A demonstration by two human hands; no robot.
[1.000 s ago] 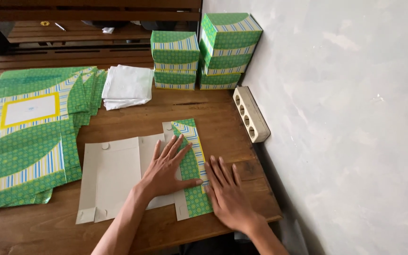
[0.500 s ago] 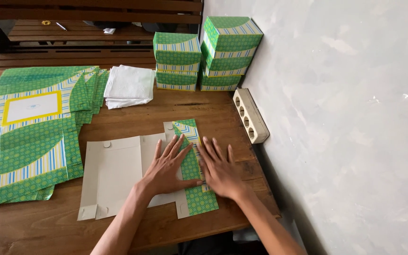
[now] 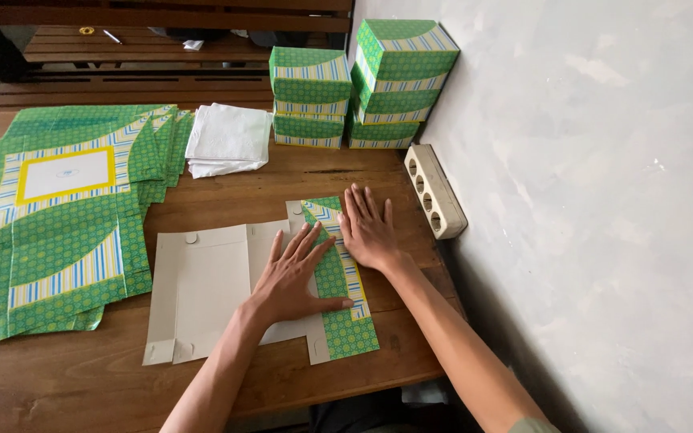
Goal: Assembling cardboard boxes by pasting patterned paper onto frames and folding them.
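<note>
Wooden table (image 3: 226, 200) under me: my left hand (image 3: 294, 277) and right hand (image 3: 368, 228) press flat, fingers spread, gripping nothing, on the folded green flap (image 3: 342, 297) of an unfolded carton blank (image 3: 202, 289).

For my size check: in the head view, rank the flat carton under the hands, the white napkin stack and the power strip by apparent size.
1. flat carton
2. white napkin stack
3. power strip
The left hand and right hand press the carton.

A single head-worn camera looks steeply down and forward over the wooden bench (image 3: 226, 196), near enough that both forearms enter from the bottom edge. It faces the bench's far end; a pale wall (image 3: 587, 200) fills the right side of the frame.
</note>
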